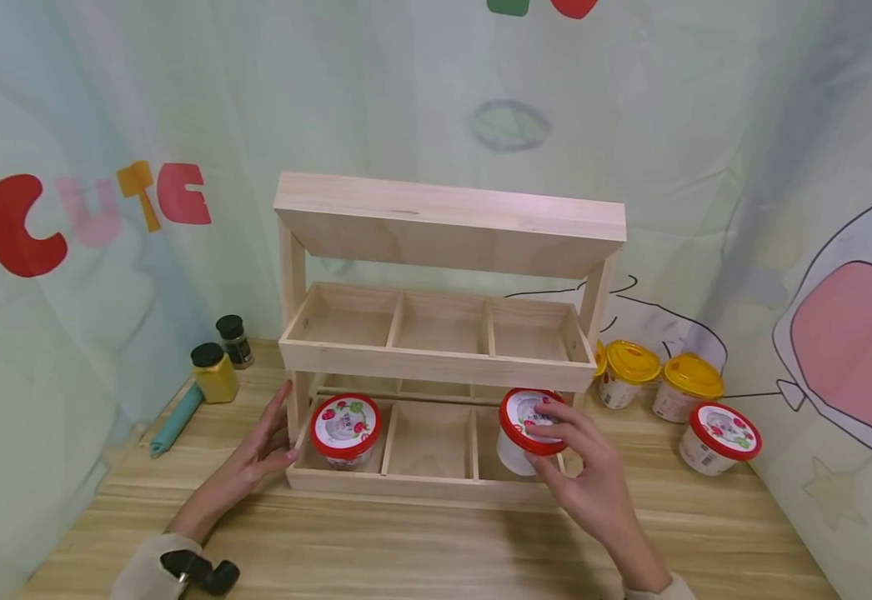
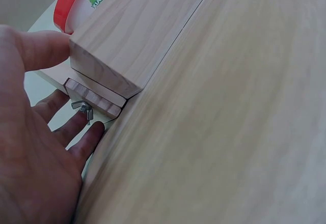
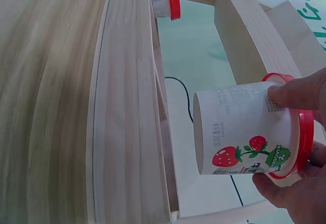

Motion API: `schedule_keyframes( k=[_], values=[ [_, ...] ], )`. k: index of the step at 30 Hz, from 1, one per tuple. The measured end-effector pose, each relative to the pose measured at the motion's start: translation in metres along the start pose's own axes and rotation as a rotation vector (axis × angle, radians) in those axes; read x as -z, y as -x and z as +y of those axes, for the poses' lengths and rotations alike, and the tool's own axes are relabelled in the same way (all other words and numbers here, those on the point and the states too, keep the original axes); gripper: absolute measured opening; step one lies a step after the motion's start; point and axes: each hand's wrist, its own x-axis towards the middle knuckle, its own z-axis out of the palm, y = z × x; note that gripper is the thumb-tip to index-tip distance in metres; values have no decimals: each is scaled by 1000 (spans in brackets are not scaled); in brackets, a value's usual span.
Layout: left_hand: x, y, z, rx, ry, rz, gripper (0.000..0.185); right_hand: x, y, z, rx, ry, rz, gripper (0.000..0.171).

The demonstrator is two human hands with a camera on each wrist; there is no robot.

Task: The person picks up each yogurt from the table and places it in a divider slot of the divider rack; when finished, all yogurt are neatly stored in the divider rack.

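Observation:
My right hand (image 1: 586,471) pinches a white cup (image 3: 237,127) with a red lid and strawberry print, by its lid. The cup hangs over the lower right compartment of a two-tier wooden rack (image 1: 436,363), its base above the tray in the right wrist view. Another red-lidded cup (image 1: 345,432) stands in the lower left compartment. At the rack's left end rests my left hand (image 1: 259,446), its thumb (image 2: 46,51) touching the corner of the front rail. Its other fingers lie beside the end piece, near a wing nut (image 2: 83,108).
Right of the rack stand yellow-lidded cups (image 1: 691,377) and one more red-lidded cup (image 1: 719,437). To its left are a yellow jar (image 1: 214,375) with a black lid, a dark jar (image 1: 234,342) and a teal tube (image 1: 176,421). A printed curtain (image 1: 406,92) hangs behind.

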Motion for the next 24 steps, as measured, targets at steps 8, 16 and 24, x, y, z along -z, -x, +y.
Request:
schedule_keyframes(
  k=[8, 16, 24],
  values=[
    [0, 1, 2, 16, -13, 2, 103, -14, -10, -6, 13, -31, -34, 46],
    [-2, 1, 2, -1, 10, 6, 102, -28, -17, -13, 39, -83, -59, 41],
    [-1, -1, -1, -21, 18, -2, 102, -43, -23, -15, 98, -109, -48, 40]
  ],
)
